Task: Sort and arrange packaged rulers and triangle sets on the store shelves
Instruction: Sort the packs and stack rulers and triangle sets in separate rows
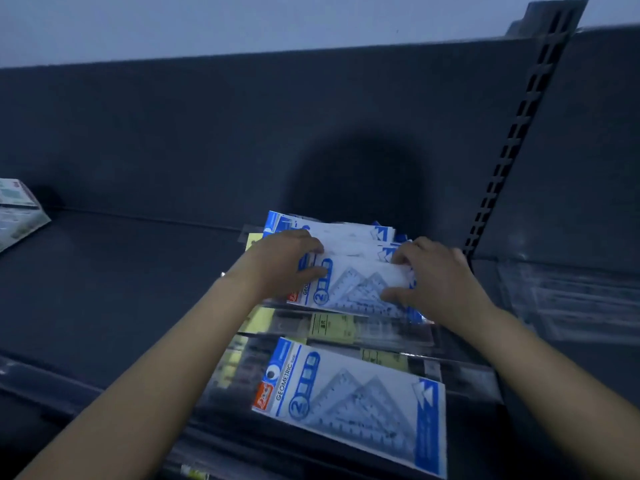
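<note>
A stack of blue-and-white triangle set packs (349, 271) lies on the dark shelf (114, 271), right of centre near the back panel. My left hand (287, 263) grips the stack's left edge, thumb on the top pack and fingers over the packs behind. My right hand (433, 277) pinches the stack's right edge. Another triangle set pack (349, 403) lies flat nearer to me. Between the two lie clear ruler packs with yellow labels (332, 327), partly hidden under the triangle packs.
A slotted upright (519, 133) bounds the bay on the right. Clear packaged rulers (568, 299) lie on the neighbouring shelf beyond it. A boxed product (17, 213) leans at the far left. The shelf's left half is bare dark surface.
</note>
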